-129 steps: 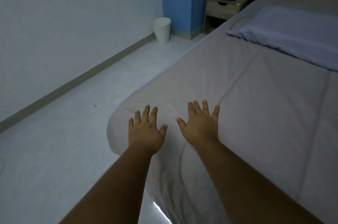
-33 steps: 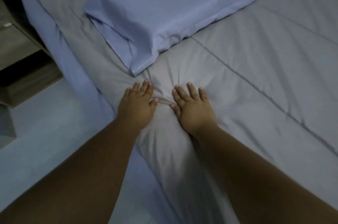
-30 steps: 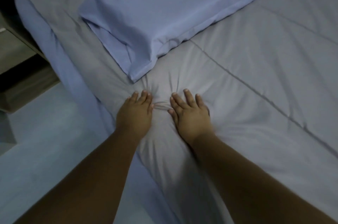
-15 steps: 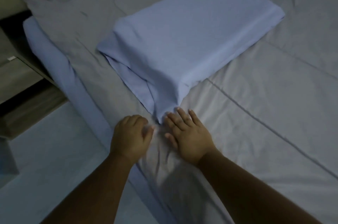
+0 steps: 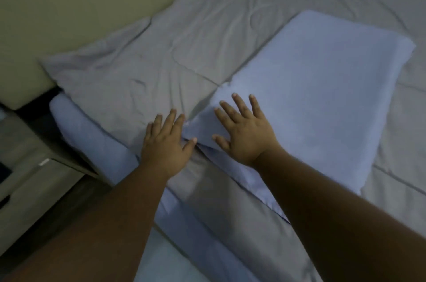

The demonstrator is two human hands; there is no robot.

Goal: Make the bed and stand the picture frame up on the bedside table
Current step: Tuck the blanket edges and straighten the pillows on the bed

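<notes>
A grey quilt [image 5: 189, 35] covers the bed, wrinkled near the headboard. On it lies a pale blue pillow [image 5: 322, 97], set at an angle. My right hand [image 5: 244, 134] lies flat, fingers spread, on the pillow's near left corner. My left hand [image 5: 166, 143] rests flat on the quilt just left of that corner, thumb touching the pillow's edge. A blue fitted sheet [image 5: 92, 143] shows along the bed's left side below the quilt. The picture frame is not in view.
A beige headboard [image 5: 80, 0] runs across the top left. The wooden bedside table [image 5: 27, 178] stands at the left edge, tight against the mattress, with a dark gap behind it.
Both hands slid from the quilt's foot up the bed to the pillow. In the last half second the right hand moved onto the pillow's corner and the left hand flattened beside it.
</notes>
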